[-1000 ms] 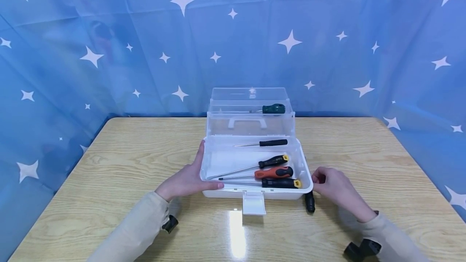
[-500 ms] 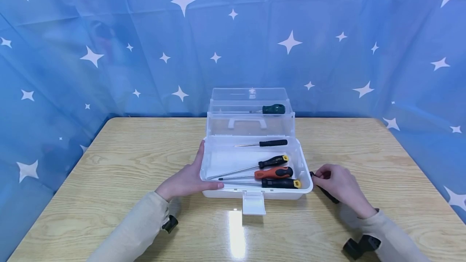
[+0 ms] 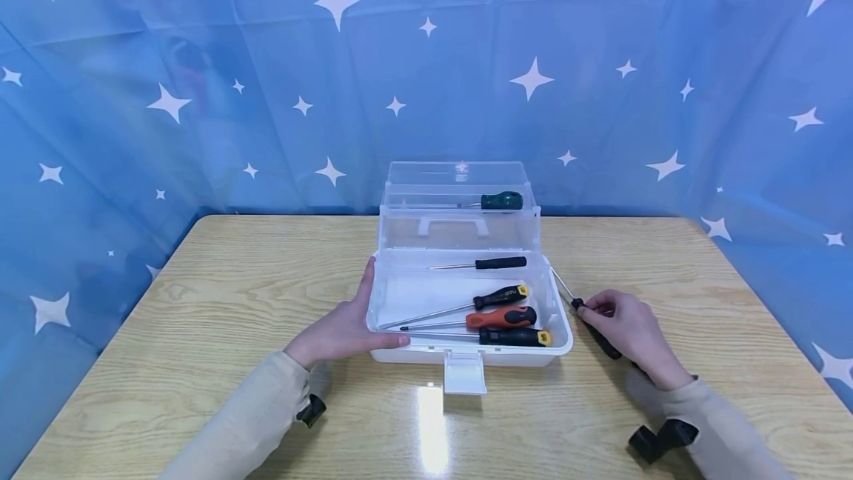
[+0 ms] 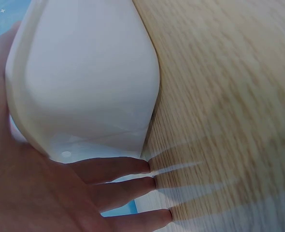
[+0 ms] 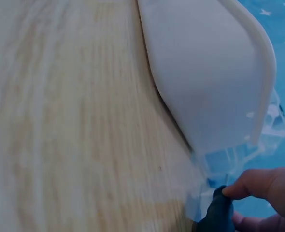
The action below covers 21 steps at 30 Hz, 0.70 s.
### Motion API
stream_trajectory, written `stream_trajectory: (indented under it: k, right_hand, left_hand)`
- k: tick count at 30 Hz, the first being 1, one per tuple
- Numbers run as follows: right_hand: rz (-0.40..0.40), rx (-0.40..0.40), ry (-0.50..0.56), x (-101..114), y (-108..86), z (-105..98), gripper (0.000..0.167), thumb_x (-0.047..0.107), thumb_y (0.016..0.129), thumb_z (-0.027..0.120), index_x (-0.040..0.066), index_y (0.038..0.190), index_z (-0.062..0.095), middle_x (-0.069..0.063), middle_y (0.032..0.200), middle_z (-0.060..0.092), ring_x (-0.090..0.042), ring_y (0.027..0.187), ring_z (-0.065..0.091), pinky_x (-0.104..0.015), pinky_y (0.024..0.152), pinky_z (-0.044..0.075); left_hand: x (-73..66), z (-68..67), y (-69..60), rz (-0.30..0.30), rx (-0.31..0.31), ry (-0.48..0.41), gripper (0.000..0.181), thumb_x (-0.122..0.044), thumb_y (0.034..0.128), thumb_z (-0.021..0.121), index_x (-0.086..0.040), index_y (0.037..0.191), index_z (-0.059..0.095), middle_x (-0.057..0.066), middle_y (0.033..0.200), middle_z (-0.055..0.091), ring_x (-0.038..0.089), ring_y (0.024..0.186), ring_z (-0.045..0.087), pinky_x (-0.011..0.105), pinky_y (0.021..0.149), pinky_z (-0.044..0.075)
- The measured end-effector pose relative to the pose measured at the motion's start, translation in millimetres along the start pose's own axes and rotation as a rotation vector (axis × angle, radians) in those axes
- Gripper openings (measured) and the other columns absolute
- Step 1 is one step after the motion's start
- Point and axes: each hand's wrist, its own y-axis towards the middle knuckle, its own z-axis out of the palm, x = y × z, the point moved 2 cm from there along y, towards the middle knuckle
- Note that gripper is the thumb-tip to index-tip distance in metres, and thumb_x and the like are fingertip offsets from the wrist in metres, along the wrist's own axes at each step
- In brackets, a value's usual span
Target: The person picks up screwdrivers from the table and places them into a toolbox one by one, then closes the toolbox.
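Observation:
My left hand (image 3: pixel 348 326) lies against the left end of the white toolbox (image 3: pixel 406 355), thumb over its front rim. In the left wrist view its fingers (image 4: pixel 118 170) are straight, tips down at the table. To the right of the box, my right hand (image 3: pixel 626 328) pinches a screwdriver (image 3: pixel 602 341) by its black handle. The shaft of that screwdriver slants up and left beside the box wall. Inside the box lie an orange-and-black screwdriver (image 3: pixel 500 316), two black-and-yellow screwdrivers, and a thin black-handled one (image 3: pixel 500 263).
The box's clear lid (image 3: pixel 460 224) stands raised at the back, with a green-handled screwdriver (image 3: pixel 501 201) seen through it. A white latch (image 3: pixel 464 372) hangs down in front. Wood table (image 3: pixel 266 258) surrounds the box; a blue star-patterned curtain (image 3: pixel 426 72) hangs behind.
The right hand has moved slightly right, away from the box, and the black-handled screwdriver has swung round, its shaft now showing beside the box. The left hand and box stay put.

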Motion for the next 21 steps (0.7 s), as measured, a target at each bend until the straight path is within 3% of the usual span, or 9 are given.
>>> stream_trajectory:
  k: [14,21]
  right_hand:
    - [-0.021,-0.042,0.063,-1.3,3.3,-17.8,0.024,0.02,0.092,0.065,-0.003,0.097,0.066,-0.008,0.086,0.065,-0.019,0.076,0.056,-0.027,0.061,0.044]
    - [-0.051,-0.098,0.07,-0.1,5.7,-27.0,0.023,0.018,0.093,0.064,-0.003,0.1,0.065,-0.01,0.088,0.066,-0.016,0.077,0.057,-0.025,0.061,0.045]
  left_hand:
    - [-2.4,-0.6,-0.6,-0.021,-0.002,0.025,0.129,-0.053,0.0729,0.08,-0.025,0.153,-0.018,0.031,0.132,0.049,0.029,0.102,0.059,0.048,0.089,0.046]
    - [-2.0,-0.2,-1.1,-0.012,0.0,-0.003,0.128,-0.051,0.0735,0.08,-0.026,0.153,-0.018,0.031,0.133,0.048,0.031,0.107,0.057,0.05,0.089,0.045]
